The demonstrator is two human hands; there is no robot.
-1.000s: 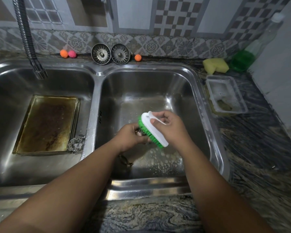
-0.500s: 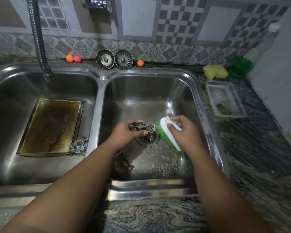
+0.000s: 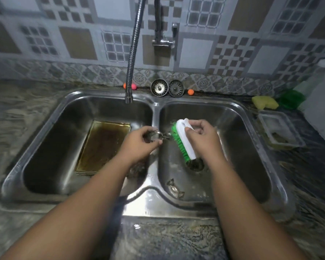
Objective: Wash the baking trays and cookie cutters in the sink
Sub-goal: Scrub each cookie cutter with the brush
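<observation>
My left hand point(image 3: 139, 143) grips a small metal cookie cutter point(image 3: 155, 135) above the divider of the double sink point(image 3: 154, 109). My right hand point(image 3: 201, 136) holds a white scrub brush with green bristles point(image 3: 184, 139) over the right basin, bristles facing the cutter. A stack of stained baking trays point(image 3: 103, 145) lies flat in the left basin. Another cookie cutter point(image 3: 174, 188) rests on the right basin's floor near the front. A further cutter point(image 3: 137, 169) lies by the trays' near right corner, partly hidden by my left forearm.
A flexible tap hose point(image 3: 132, 53) hangs over the left basin. Two sink strainers point(image 3: 167, 88) and small orange and pink balls point(image 3: 190, 92) sit on the back ledge. A yellow sponge point(image 3: 265, 102), green soap bottle point(image 3: 291, 99) and plastic container point(image 3: 278, 128) stand on the right counter.
Both hands rose and shifted left from the right basin's drain toward the divider, the left still holding the cutter. The view tilted up and moved left.
</observation>
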